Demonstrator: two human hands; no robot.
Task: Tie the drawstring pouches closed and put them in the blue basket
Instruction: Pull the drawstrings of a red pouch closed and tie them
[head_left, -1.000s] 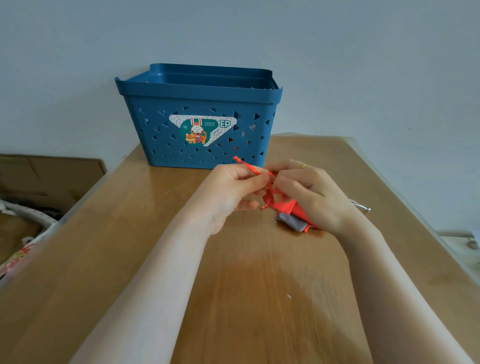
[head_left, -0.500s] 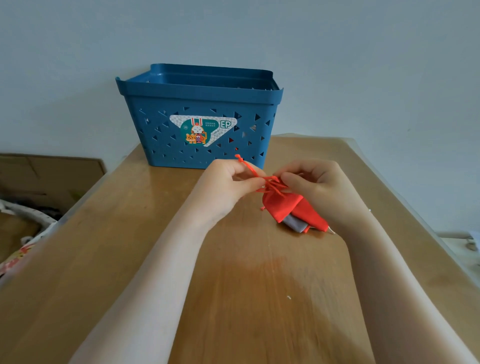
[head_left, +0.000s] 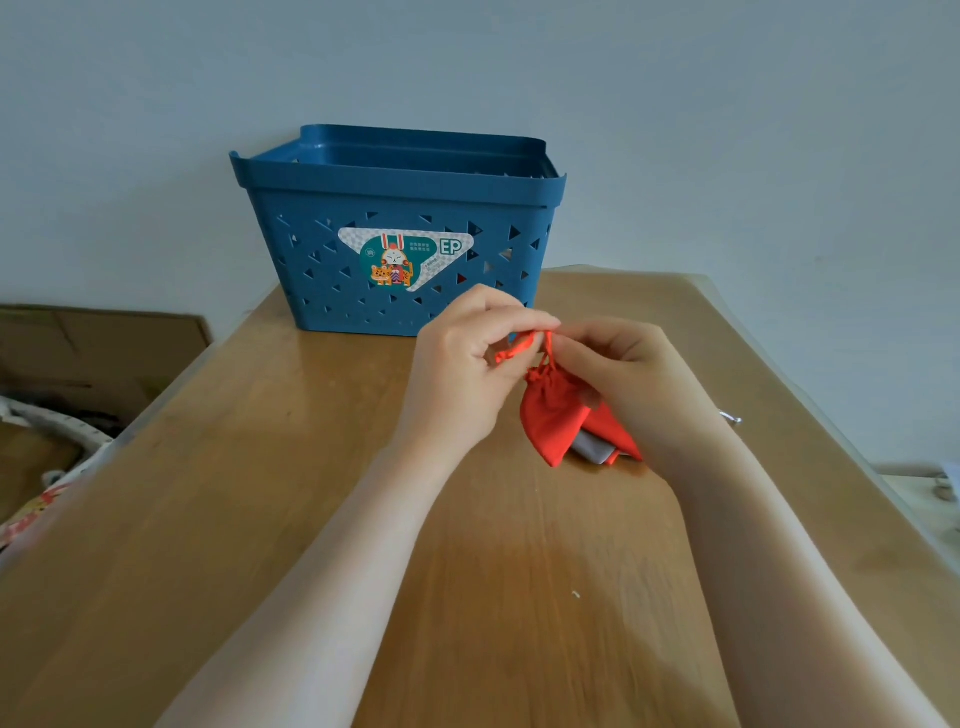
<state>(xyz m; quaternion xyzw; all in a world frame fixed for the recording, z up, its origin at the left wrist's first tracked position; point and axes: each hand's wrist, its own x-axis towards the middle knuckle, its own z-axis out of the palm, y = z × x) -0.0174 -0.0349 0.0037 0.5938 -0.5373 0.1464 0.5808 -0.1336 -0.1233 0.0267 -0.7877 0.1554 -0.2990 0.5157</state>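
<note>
**Red pouch held up by its cord before the basket**

Above the middle of the tabletop (head_left: 260, 519), toward its far edge, the left hand (head_left: 462, 374) pinches the red drawstring (head_left: 514, 348) between thumb and forefinger. Its fingers are curled around the cord. Touching it fingertip to fingertip, the right hand (head_left: 634, 379) pinches the same cord just above the gathered neck of the red pouch (head_left: 553, 415), which hangs tilted with its bottom corner near the wood. More pouches, red and grey (head_left: 597, 447), lie beneath the right hand. Behind both hands, the blue basket (head_left: 322, 280) stands at the far edge against the wall.
</note>
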